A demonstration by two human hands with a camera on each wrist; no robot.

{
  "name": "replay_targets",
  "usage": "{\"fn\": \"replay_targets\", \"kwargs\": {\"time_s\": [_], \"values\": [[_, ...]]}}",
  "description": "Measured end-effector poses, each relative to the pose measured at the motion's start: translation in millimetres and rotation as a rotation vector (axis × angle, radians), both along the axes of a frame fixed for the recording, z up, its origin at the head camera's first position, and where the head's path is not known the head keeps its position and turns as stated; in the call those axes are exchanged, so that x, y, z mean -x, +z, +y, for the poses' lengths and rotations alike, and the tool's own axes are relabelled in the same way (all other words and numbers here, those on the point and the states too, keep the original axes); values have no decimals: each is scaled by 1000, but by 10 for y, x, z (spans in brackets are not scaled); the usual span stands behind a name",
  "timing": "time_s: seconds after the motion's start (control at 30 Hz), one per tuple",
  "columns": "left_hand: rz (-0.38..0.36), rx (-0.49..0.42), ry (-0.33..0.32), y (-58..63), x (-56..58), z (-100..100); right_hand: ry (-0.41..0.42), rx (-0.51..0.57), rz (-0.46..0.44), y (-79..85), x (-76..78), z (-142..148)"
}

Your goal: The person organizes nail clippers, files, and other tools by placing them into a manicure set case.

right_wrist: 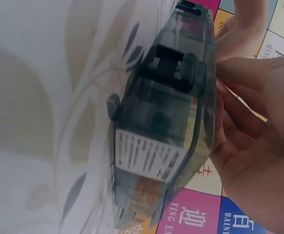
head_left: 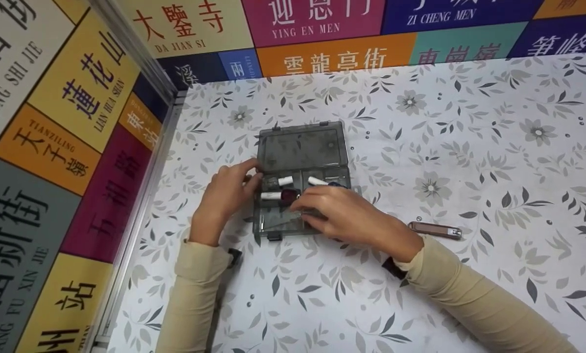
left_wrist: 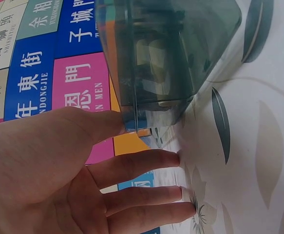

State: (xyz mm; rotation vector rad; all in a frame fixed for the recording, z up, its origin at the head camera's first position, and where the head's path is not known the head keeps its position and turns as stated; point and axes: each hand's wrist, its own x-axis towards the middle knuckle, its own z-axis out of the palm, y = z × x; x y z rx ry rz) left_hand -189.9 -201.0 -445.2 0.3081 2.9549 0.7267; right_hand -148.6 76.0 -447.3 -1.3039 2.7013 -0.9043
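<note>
A clear grey plastic compartment box (head_left: 280,224) lies on the table with its lid (head_left: 303,149) folded back. Inside are small bottles that look like nail polish, among them a dark red bottle (head_left: 289,196) with a white cap (head_left: 271,195) and a blue one (head_left: 338,185). My left hand (head_left: 227,189) is at the box's left side; the left wrist view shows the thumb touching its corner and the other visible fingers straight. My right hand (head_left: 342,211) reaches over the right half, fingertips beside the red bottle. I cannot tell whether the right fingers pinch anything.
A brownish-pink nail clipper (head_left: 435,230) lies on the patterned tablecloth (head_left: 494,186), right of the box. Colourful panels with Chinese lettering (head_left: 337,59) stand along the back and left edges of the table. A white printed label (right_wrist: 149,155) sticks to the box's side.
</note>
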Motion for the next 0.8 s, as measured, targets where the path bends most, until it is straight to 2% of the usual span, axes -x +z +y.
{"fn": "replay_targets", "kwargs": {"time_s": [0.4, 0.53, 0.8], "values": [[-29, -7, 10, 13, 6, 16, -97, -20, 12, 127, 125, 360], [-25, -7, 11, 13, 8, 10, -119, -17, -8, 174, 163, 481], [-35, -6, 13, 10, 2, -3, -145, -3, -1, 135, 216, 689]]}}
